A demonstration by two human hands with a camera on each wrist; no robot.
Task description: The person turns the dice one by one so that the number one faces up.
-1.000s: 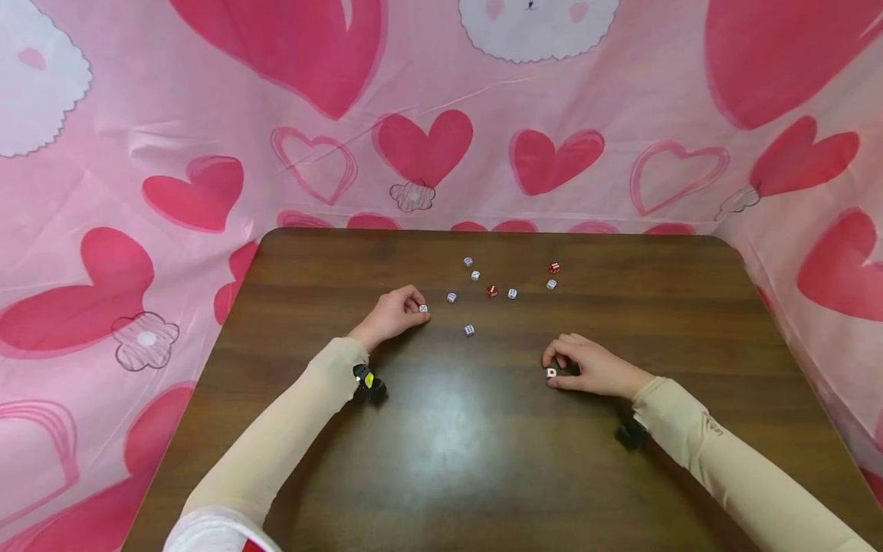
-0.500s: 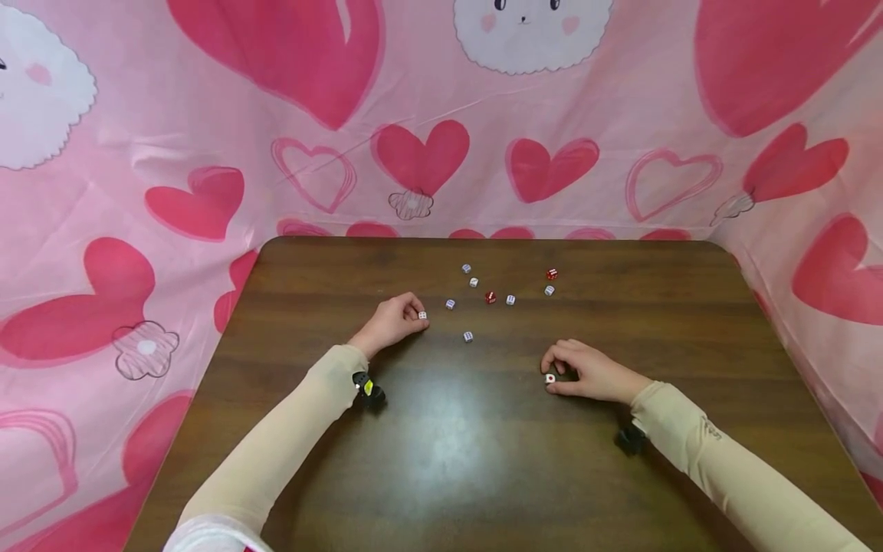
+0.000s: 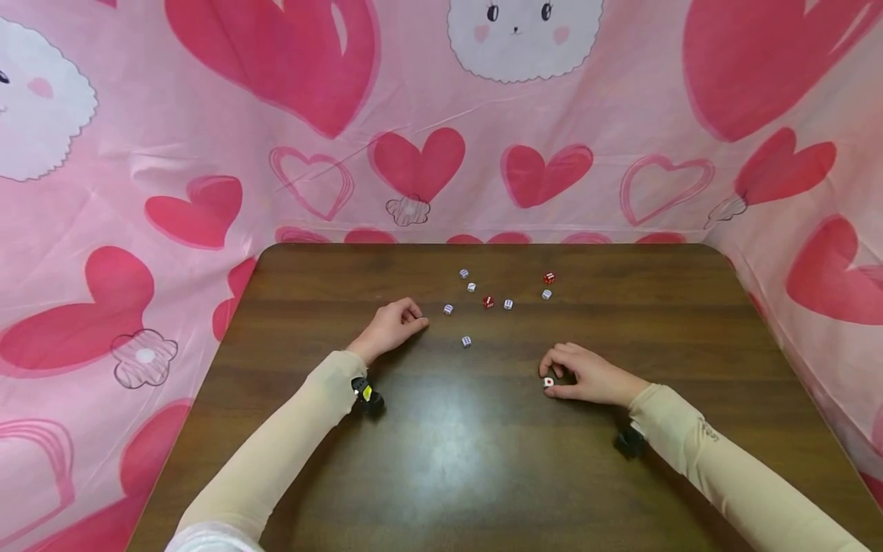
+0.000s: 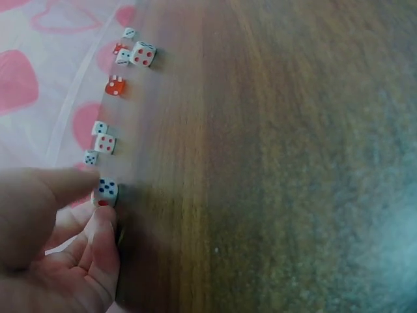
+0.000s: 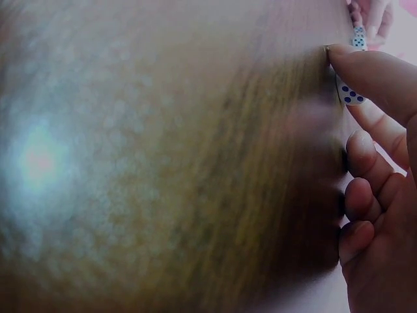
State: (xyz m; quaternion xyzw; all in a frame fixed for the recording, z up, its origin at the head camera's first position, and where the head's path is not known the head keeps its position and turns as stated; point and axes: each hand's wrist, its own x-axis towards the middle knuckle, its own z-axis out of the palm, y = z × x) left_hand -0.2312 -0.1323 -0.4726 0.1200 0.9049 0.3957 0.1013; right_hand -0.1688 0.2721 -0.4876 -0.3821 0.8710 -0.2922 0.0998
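Note:
My left hand (image 3: pixel 389 330) is at the left of the scattered dice, low over the wooden table. Its thumb and fingertips pinch a white die (image 4: pixel 105 190), which shows blue pips and a red one in the left wrist view; in the head view the fingers hide it. Farther right and nearer the front, my right hand (image 3: pixel 592 374) holds another white die (image 3: pixel 548 382) between thumb and index finger, a single red pip toward the head camera. Blue pips show on that die's side in the right wrist view. Closest between the hands lies a white die (image 3: pixel 466 342).
Several more white dice lie toward the table's back, among them one die (image 3: pixel 448 309) beside the left fingertips. Two red dice are there too: one red die (image 3: pixel 488 302) near the middle, another red die (image 3: pixel 549 277) farther right. Behind the table (image 3: pixel 441 475) hangs a pink heart-print cloth (image 3: pixel 552 107).
In the left fingers the white die, visible a half second ago in the head view, is now hidden. Both hands stay in place; the head view has tilted slightly up.

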